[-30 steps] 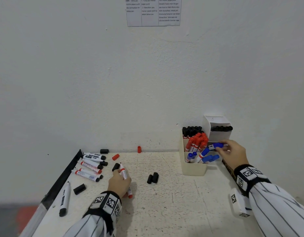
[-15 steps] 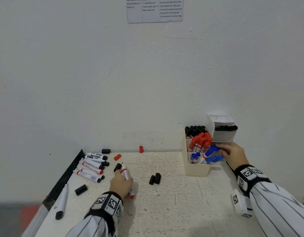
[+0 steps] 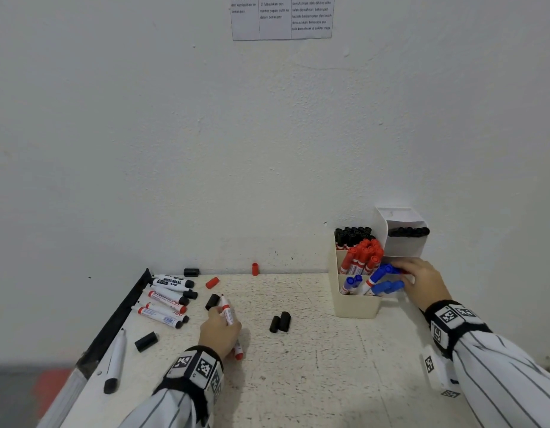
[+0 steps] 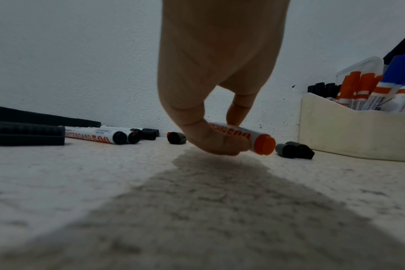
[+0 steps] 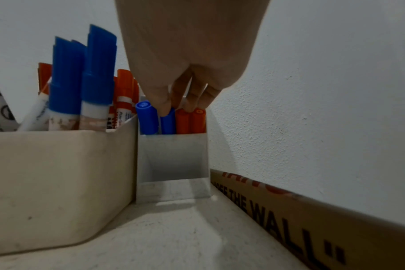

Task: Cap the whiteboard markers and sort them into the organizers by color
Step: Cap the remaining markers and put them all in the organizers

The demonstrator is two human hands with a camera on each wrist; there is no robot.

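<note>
1. Currently, cream organizer [image 3: 355, 305] at table [image 3: 313, 366] right rear holds capped black markers [image 3: 352, 234] at back, red markers [image 3: 364, 256] in the middle, blue markers [image 3: 380, 284] in front.
2. White organizer [image 5: 172, 164] just beside it holds blue and red markers upright.
3. Right hand [image 3: 423, 284] pinches the cap of a blue marker [image 5: 168, 121] in that white organizer.
4. Left hand [image 3: 219, 333] grips an uncapped red marker [image 3: 228, 316], white barrel, red end plug, low over the table.
5. Loose black caps [image 3: 279, 322] lie nearby.
</note>
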